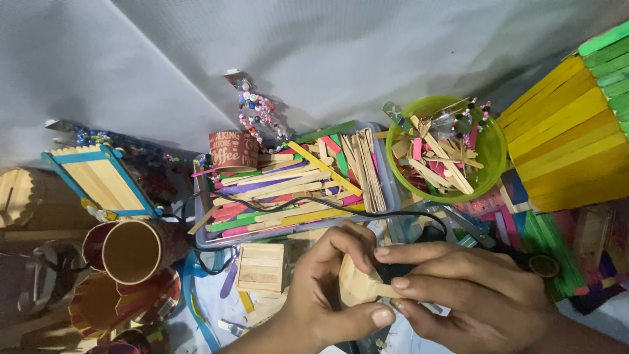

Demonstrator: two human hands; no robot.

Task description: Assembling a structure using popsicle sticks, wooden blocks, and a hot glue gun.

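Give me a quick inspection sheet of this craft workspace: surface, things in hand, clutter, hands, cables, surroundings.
Surface: mostly covered; grey cloth behind.
Job's things: small plain wooden stick piece, pinched by both hands.
Clutter: clear tray of coloured craft sticks; green bowl of sticks; bead strings; cardboard cup; small stick panel; yellow stick box.
Grippers: left hand and right hand, fingers closed on the piece.
Cables: black cable running across the tray.
Surroundings: nothing seen beyond the cloth.
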